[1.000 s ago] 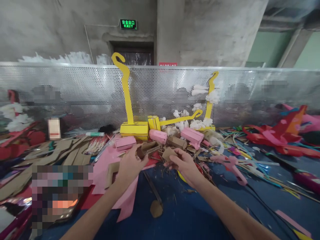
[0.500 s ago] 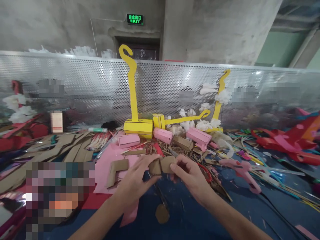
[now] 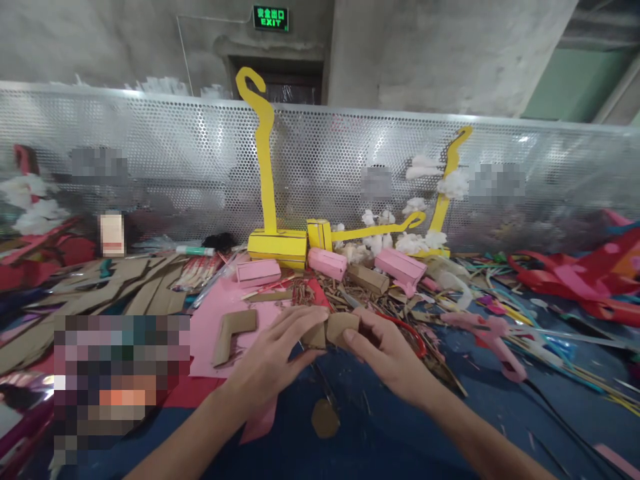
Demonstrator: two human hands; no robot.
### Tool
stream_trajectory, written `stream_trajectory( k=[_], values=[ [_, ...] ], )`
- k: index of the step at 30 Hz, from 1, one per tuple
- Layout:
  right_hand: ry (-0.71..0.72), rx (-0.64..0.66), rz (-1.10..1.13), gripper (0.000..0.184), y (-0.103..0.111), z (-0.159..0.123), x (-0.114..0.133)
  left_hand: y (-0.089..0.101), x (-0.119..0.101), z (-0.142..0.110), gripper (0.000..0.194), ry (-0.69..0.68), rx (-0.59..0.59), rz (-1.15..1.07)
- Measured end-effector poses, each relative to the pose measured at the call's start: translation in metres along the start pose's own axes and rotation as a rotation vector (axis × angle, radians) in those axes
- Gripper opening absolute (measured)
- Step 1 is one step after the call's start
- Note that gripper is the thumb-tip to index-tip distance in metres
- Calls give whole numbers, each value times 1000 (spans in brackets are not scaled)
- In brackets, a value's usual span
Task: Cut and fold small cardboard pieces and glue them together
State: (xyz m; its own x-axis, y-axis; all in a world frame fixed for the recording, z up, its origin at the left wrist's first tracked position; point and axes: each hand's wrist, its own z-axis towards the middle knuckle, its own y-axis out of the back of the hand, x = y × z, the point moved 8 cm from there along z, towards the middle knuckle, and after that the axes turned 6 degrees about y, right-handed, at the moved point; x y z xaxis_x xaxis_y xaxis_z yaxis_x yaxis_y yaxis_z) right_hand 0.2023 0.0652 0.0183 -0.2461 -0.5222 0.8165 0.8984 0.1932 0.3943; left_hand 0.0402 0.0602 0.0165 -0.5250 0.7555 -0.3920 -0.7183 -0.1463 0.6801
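In front of me, my left hand (image 3: pixel 270 357) is closed on a small brown cardboard piece (image 3: pixel 315 335), the thumb below and the fingers over the top. My right hand (image 3: pixel 387 353) pinches the cardboard flap (image 3: pixel 342 328) beside it between thumb and fingers. A dark line runs between the two parts; whether they are joined there I cannot tell. Below the hands a cardboard hexagon (image 3: pixel 325 419) lies on the blue table. An L-shaped cardboard piece (image 3: pixel 231 333) rests on pink paper (image 3: pixel 204 347) left of my left hand.
Yellow hook-topped shapes (image 3: pixel 267 180) and pink paper-covered blocks (image 3: pixel 327 263) stand behind my hands. At right lies a pink glue gun (image 3: pixel 493 339) with a black cord. Cardboard strips (image 3: pixel 157 283) heap up at left, and a perforated metal panel (image 3: pixel 320 160) closes off the back.
The view has tipped down slightly, so the background sits higher. Both hands keep hold of the cardboard, with its right part turned a little.
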Motion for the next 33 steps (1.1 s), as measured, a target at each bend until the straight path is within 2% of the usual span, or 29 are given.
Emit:
stream_trajectory(
  k=[8, 14, 20, 26, 33],
  values=[
    [27, 24, -64, 19, -1, -2, 7, -2, -9, 0, 37, -66, 42, -85],
    [4, 47, -94, 19, -2, -2, 6, -4, 1, -1, 46, -1, 20, -124],
    [-9, 32, -58, 19, -2, -2, 2, 1, -2, -2, 37, -72, -51, -114],
    [28, 2, 14, 22, -1, -5, 6, 13, -14, -4, 45, -157, -144, -126],
    [8, -33, 49, 25, 1, -6, 1, 11, -10, -4, 45, -113, -118, -149]
  ],
)
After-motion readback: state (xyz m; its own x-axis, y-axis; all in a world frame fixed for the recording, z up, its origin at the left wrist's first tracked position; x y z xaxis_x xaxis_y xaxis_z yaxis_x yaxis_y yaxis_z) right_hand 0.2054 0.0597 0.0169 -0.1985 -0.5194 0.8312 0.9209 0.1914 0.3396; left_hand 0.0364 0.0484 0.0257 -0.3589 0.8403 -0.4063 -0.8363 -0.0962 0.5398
